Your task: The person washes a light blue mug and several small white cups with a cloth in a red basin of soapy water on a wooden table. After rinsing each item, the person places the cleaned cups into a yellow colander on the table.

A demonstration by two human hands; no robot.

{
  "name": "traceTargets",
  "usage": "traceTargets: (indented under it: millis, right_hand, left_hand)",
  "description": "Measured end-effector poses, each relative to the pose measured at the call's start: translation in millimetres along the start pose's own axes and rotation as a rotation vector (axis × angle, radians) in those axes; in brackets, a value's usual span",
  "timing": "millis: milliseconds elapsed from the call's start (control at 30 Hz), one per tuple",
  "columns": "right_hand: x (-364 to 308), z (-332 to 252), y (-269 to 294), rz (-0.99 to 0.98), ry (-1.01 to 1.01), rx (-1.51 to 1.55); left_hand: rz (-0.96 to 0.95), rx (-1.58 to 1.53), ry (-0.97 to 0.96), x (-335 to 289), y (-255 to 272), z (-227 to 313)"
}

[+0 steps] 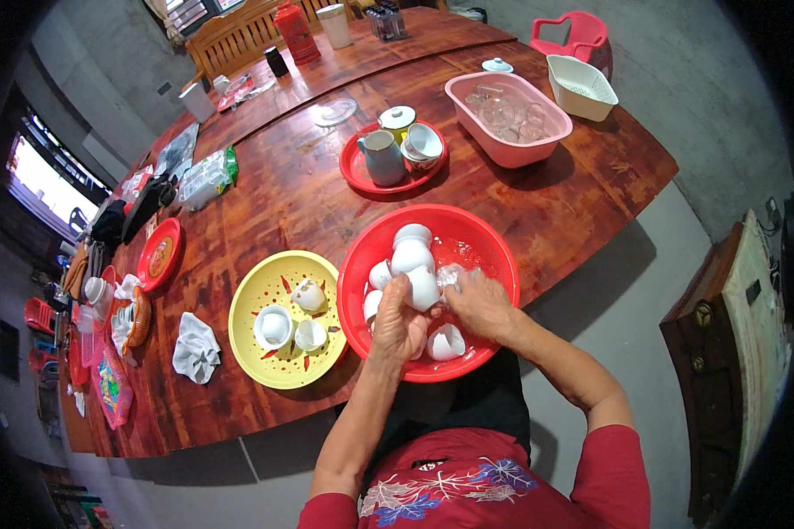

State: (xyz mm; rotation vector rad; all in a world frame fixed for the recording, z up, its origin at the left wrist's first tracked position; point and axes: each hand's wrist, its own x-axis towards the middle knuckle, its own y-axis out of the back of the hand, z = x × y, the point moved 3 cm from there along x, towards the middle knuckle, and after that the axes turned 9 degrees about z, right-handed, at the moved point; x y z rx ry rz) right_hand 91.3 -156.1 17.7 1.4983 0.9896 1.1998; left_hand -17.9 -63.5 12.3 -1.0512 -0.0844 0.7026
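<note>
Over a red basin [475,227] of water, my left hand [402,328] grips a white cup [423,287]. My right hand [483,304] is closed on a crumpled, clear-whitish scrubber [449,274], pressed against the cup's right side. Its exact kind is hard to make out. Several more white cups lie in the basin, among them a stacked pair [411,247] behind the held cup and a tilted cup [446,342] below my right hand. Left of the basin, touching or nearly so, a yellow colander [282,375] bears white cups, one with a pattern [309,295].
Beyond the basin a red tray [353,181] carries a grey-blue mug [383,157] and cups. A pink tub [507,154] of glassware and a cream basket [582,88] stand far right. A white cloth [196,349] lies left of the colander. The table edge [591,231] slants along the right.
</note>
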Motion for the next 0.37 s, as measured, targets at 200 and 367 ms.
traceTargets:
  millis: [200,367]
  right_hand:
    - [4.1,10.8,11.7,-0.122,0.021,0.42]
    - [-3.6,-15.2,73.2,0.443,-0.104,0.844]
  left_hand:
    - [0.099,-0.027,-0.016,3.1,7.2,0.6]
    - [0.115,-0.071,-0.03,2.2,16.0,-0.7]
